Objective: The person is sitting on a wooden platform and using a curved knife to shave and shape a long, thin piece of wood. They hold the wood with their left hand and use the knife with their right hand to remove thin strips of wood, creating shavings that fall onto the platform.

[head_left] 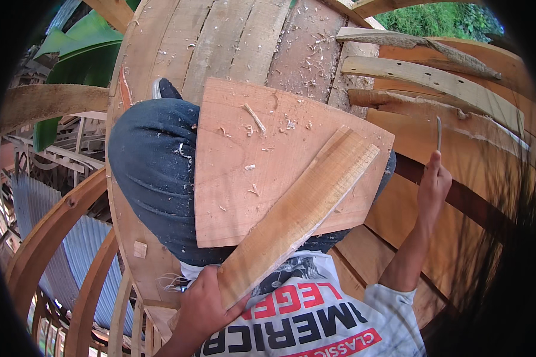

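Observation:
My left hand (201,306) is wrapped round the near end of a wooden plank (301,205). The plank slants up to the right, its far end lying over a flat reddish board (238,166) that rests across my lap. One long edge of the plank looks pale and rough. Off to the right, my right hand (433,187) is raised and closed round a thin metal tool (439,134). Its narrow grey end points upward; the handle is hidden in the fist, and I cannot tell its exact kind. The tool is apart from the plank.
Wood shavings (255,118) are scattered on the board and the planked floor (220,44). Curved wooden ribs (59,238) rise at left, more curved timbers (435,77) at right. Corrugated metal sheets (86,256) lie beyond the left ribs, with a large green leaf (83,59) above.

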A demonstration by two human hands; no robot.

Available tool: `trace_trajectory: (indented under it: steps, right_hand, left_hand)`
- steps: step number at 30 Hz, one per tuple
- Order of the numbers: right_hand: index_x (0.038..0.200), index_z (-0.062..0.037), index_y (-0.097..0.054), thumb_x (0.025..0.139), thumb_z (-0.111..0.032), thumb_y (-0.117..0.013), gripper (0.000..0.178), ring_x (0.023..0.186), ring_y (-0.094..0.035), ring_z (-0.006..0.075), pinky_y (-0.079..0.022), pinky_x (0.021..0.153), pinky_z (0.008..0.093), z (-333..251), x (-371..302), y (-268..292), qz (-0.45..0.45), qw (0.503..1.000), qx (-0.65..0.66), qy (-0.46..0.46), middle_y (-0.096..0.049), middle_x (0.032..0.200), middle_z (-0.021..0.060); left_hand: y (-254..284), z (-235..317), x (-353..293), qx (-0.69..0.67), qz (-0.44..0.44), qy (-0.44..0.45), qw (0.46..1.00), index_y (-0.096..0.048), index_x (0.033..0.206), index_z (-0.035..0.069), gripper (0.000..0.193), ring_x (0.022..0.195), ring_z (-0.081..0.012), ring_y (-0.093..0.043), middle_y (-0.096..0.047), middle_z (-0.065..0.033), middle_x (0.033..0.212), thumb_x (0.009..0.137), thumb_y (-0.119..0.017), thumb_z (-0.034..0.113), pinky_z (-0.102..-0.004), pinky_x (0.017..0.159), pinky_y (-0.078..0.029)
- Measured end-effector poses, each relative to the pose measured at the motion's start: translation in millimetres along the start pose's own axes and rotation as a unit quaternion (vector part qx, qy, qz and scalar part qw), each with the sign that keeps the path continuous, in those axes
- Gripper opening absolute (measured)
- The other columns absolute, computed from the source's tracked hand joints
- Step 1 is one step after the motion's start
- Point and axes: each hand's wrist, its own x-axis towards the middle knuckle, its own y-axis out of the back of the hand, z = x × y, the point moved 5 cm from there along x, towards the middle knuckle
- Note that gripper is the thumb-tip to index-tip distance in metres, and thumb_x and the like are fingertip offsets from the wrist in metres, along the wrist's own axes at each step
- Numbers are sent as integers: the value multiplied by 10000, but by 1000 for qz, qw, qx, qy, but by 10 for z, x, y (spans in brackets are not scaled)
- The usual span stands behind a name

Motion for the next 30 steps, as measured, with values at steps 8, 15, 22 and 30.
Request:
trace_trajectory:
  steps: [8, 15, 22, 30]
  right_hand:
    - [608, -4, -495, 758, -554, -694, 604, 486, -495, 370, -382, 449, 368, -928, -840, -555, -198, 952, -71, 221, -456, 527, 178]
    - [632, -1, -549, 729, -616, -685, 637, 461, -448, 329, -389, 456, 358, -728, -405, -479, -84, 974, -114, 178, -422, 503, 155]
    - [614, -5, -492, 803, -632, -614, 666, 443, -411, 265, -353, 454, 347, -703, -297, -534, -16, 972, -114, 204, -389, 475, 106]
    - [587, -8, -421, 873, -523, -606, 617, 443, -334, 147, -284, 426, 323, -708, -454, -278, -99, 986, 40, 130, -312, 474, 51]
  left_hand:
    - [40, 65, 1, 6, -1, 28, 1000, -460, 1101, -49, 665, 808, -380, -640, -596, -227, 915, 762, -728, 456, -422, 693, -522]
    - [-3, 117, 47, 25, 18, -8, 999, -452, 1123, -62, 703, 813, -380, -639, -590, -220, 935, 777, -706, 495, -411, 691, -526]
    - [29, 123, 38, 23, 22, -9, 999, -465, 1083, -46, 667, 796, -377, -635, -587, -211, 907, 776, -708, 493, -417, 685, -524]
    - [26, 33, -114, -9, -29, 33, 999, -440, 1124, -25, 625, 837, -391, -606, -565, -218, 927, 744, -745, 366, -442, 719, -486]
